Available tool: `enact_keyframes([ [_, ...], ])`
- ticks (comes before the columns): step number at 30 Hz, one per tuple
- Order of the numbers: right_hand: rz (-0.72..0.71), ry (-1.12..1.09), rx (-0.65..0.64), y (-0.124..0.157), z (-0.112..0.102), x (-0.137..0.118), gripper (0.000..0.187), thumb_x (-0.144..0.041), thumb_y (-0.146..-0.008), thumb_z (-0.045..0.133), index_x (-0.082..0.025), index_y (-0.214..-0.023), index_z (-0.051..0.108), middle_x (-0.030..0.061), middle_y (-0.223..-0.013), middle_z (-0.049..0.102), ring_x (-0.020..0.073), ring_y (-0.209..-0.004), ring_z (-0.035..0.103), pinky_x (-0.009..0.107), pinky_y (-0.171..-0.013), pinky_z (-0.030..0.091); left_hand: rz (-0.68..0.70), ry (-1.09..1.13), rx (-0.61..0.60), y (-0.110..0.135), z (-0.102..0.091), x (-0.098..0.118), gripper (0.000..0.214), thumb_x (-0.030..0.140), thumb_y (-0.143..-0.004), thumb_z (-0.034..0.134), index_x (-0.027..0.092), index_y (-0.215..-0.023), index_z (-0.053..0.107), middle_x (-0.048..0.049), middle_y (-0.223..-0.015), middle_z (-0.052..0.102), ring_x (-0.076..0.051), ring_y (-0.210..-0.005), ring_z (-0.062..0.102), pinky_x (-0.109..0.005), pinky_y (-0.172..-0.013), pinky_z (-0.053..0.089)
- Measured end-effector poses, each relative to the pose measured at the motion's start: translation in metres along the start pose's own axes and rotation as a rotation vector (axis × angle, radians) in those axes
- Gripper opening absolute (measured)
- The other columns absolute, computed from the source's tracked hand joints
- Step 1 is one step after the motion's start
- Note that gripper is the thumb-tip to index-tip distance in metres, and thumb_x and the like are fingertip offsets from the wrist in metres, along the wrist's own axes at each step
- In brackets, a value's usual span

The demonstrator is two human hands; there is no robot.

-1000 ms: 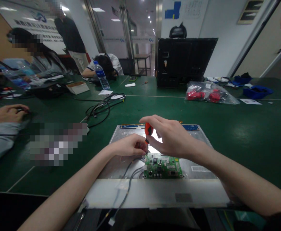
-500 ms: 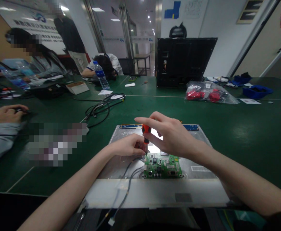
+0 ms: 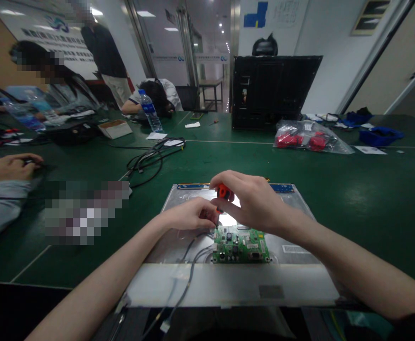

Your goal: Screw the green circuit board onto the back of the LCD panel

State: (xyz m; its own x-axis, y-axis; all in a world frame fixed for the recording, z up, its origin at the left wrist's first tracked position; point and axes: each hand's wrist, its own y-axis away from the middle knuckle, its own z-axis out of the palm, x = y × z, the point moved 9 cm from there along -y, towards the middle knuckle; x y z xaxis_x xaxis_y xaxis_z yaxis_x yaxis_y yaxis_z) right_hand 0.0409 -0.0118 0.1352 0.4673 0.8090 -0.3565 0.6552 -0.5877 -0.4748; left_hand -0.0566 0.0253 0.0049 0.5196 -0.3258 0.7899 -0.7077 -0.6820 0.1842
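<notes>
An orange-and-black screwdriver (image 3: 224, 192) is gripped by its handle in my right hand (image 3: 255, 199), fingers curled round it. Its tip points down at the far left corner of a green circuit board (image 3: 241, 245). My left hand (image 3: 195, 214) is closed in a pinch beside the screwdriver's shaft, at that same corner; what lies between the fingertips is hidden. Under both hands is a silver metal panel (image 3: 295, 270), seemingly the back of a display, with a blue strip (image 3: 281, 188) along its far edge. Grey cables (image 3: 189, 272) run from the board's left side over the near edge.
Coiled black cables (image 3: 150, 156) and a water bottle (image 3: 150, 111) stand on the green table (image 3: 363, 189). Beyond are a black monitor (image 3: 271, 90) and a plastic bag with red items (image 3: 310, 137). At left, another person's hand (image 3: 10, 168) rests on a mouse.
The screwdriver's handle has tilted to the right, its end turned more toward me. My right hand's fingers have shifted right and curled more. My left hand stays put.
</notes>
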Motion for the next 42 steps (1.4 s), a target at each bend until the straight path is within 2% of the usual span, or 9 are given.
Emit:
enact_keyframes([
  [6,-0.067,-0.125,0.072,0.0010,-0.0029,-0.0039,0.026,-0.011,-0.091,0.053,-0.014,-0.117,0.055,0.0069,-0.103,0.068,0.0135,-0.078,0.059,0.028,-0.070,0.047,0.005,0.013,0.015,0.0004,-0.0002,-0.0006,0.014,0.030,-0.077,0.068,0.016,-0.080,0.067,0.0007,-0.067,0.061,-0.015,-0.061,0.054,-0.025,-0.057,0.039],
  [17,-0.068,-0.228,0.082,0.0007,-0.0013,-0.0011,0.031,-0.015,-0.090,0.052,-0.011,-0.120,0.049,0.0085,-0.101,0.065,0.0146,-0.080,0.058,0.029,-0.071,0.051,-0.003,0.033,0.028,0.0012,-0.0007,0.0021,0.018,0.034,-0.076,0.069,0.018,-0.075,0.063,0.0025,-0.062,0.056,-0.014,-0.058,0.052,-0.025,-0.056,0.039],
  [21,-0.039,-0.180,0.029,-0.0003,0.0004,-0.0004,0.033,-0.015,-0.090,0.053,-0.011,-0.123,0.051,0.0088,-0.102,0.067,0.0157,-0.082,0.059,0.030,-0.071,0.050,-0.016,0.027,0.026,0.0013,-0.0006,0.0014,0.018,0.035,-0.075,0.068,0.018,-0.075,0.063,0.0021,-0.063,0.057,-0.015,-0.060,0.053,-0.025,-0.057,0.040],
  [26,0.009,-0.006,0.004,0.0000,-0.0018,0.0013,0.031,-0.024,-0.095,0.058,-0.014,-0.124,0.057,0.0084,-0.106,0.066,0.0177,-0.084,0.060,0.031,-0.070,0.046,-0.030,0.001,0.022,0.0010,-0.0008,-0.0007,0.016,0.034,-0.076,0.068,0.018,-0.075,0.065,0.0014,-0.063,0.059,-0.015,-0.060,0.053,-0.026,-0.056,0.038],
  [32,0.028,0.053,0.009,0.0010,-0.0024,0.0030,0.023,-0.029,-0.099,0.062,-0.020,-0.119,0.066,0.0052,-0.107,0.061,0.0127,-0.076,0.055,0.028,-0.066,0.042,-0.049,-0.030,0.017,0.0022,-0.0020,-0.0013,0.015,0.032,-0.076,0.068,0.017,-0.077,0.069,0.0001,-0.067,0.062,-0.016,-0.063,0.055,-0.026,-0.058,0.038],
  [37,0.048,0.036,-0.022,0.0000,-0.0001,0.0041,0.036,-0.022,-0.100,0.058,-0.025,-0.135,0.063,0.0052,-0.109,0.060,0.0150,-0.085,0.059,0.030,-0.073,0.046,-0.041,-0.020,0.018,0.0021,-0.0014,0.0000,0.017,0.034,-0.077,0.068,0.018,-0.081,0.068,0.0010,-0.067,0.061,-0.016,-0.062,0.056,-0.026,-0.057,0.039],
  [42,0.049,0.029,-0.051,0.0005,0.0012,0.0029,0.043,-0.019,-0.098,0.055,-0.025,-0.141,0.059,0.0065,-0.113,0.060,0.0148,-0.083,0.058,0.030,-0.070,0.047,-0.024,0.004,0.006,0.0009,0.0003,0.0004,0.019,0.035,-0.077,0.068,0.017,-0.082,0.066,0.0007,-0.067,0.062,-0.016,-0.061,0.056,-0.026,-0.055,0.040],
])
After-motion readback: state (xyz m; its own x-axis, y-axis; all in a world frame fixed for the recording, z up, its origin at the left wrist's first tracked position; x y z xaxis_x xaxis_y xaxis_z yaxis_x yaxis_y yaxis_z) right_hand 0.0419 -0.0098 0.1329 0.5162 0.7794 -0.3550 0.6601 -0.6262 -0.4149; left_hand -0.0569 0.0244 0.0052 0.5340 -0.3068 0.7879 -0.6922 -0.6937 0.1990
